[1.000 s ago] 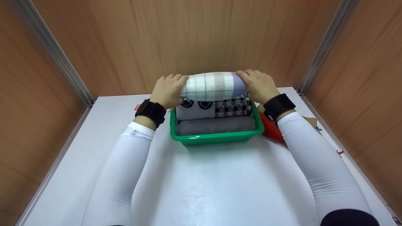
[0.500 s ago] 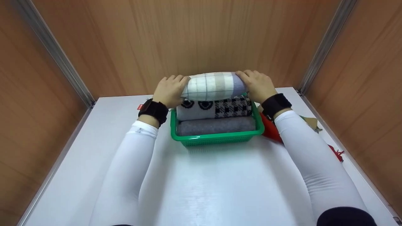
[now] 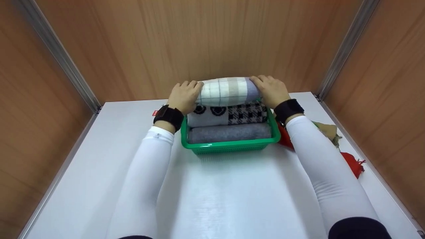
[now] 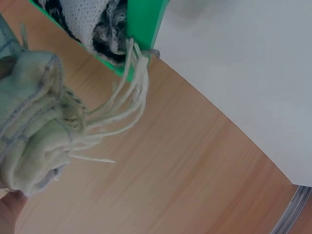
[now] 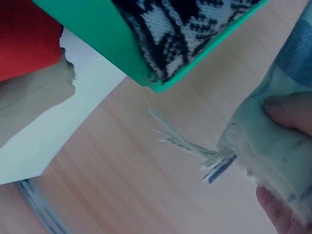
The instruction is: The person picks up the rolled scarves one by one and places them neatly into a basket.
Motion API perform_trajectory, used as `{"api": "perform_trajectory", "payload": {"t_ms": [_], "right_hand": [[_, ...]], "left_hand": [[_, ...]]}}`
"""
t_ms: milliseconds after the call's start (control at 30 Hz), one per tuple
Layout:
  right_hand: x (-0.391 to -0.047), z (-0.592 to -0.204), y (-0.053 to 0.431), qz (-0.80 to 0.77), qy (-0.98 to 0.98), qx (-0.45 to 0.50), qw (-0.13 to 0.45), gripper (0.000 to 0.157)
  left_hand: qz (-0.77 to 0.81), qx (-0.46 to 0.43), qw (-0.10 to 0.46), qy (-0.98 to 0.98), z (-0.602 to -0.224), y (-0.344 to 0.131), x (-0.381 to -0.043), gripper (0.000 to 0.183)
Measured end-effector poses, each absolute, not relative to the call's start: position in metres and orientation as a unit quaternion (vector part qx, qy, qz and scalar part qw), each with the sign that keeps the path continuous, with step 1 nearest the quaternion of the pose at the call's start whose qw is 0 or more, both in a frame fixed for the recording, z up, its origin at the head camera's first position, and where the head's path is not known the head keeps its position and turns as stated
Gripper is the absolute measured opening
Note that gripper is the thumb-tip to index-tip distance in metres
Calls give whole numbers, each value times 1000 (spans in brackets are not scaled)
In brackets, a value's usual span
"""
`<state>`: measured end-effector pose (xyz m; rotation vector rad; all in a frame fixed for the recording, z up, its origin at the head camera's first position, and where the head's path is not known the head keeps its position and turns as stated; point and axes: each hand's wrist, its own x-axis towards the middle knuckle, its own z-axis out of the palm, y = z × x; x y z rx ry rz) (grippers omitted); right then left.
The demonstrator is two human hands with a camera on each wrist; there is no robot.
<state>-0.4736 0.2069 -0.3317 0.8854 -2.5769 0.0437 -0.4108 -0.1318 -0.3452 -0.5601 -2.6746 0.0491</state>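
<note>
Both hands hold a rolled plaid scarf (image 3: 227, 91), white with beige, blue and lilac bands, at the back of a green basket (image 3: 229, 145). My left hand (image 3: 185, 97) grips its left end and my right hand (image 3: 273, 91) grips its right end. Pale fringe (image 4: 117, 109) dangles from the roll in the left wrist view; a shorter tuft (image 5: 195, 151) sticks out in the right wrist view. Both wrist views show a gap between scarf and basket. Inside the basket lie a black-and-white patterned knit roll (image 3: 247, 114) and, in front, a grey roll (image 3: 230, 133).
Red cloth (image 3: 352, 162) and tan-green fringed cloth (image 3: 327, 129) lie on the white table (image 3: 212, 199) to the right, partly behind my right forearm. A small red tag (image 3: 155, 113) shows left of my left wrist. Wooden panels (image 3: 212, 39) enclose the back and sides.
My left hand and forearm have shifted slightly right, and my right forearm slightly left, uncovering more red cloth. The scarf stays held between both hands, a touch lower.
</note>
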Motion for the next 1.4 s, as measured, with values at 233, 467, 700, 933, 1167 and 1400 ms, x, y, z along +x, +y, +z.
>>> {"api": "perform_trajectory", "payload": {"t_ms": [233, 467, 700, 933, 1167, 1400], "right_hand": [[-477, -345, 204, 23, -933, 287, 214, 69], [-477, -356, 199, 43, -936, 272, 220, 63], [-479, -364, 194, 40, -945, 257, 199, 56], [-478, -367, 194, 15, -958, 241, 157, 55], [-477, -365, 197, 7, -964, 243, 106, 69], [-475, -365, 196, 23, -968, 244, 46, 78]], "left_hand": [[32, -180, 192, -964, -352, -126, -416, 52], [48, -153, 196, -967, -363, -119, -419, 50], [46, -121, 181, -975, -373, -113, -420, 52], [29, -117, 138, -983, -376, -110, -419, 55], [-30, -122, 79, -989, -374, -113, -418, 69], [-56, -116, 25, -991, -377, -116, -419, 77]]}}
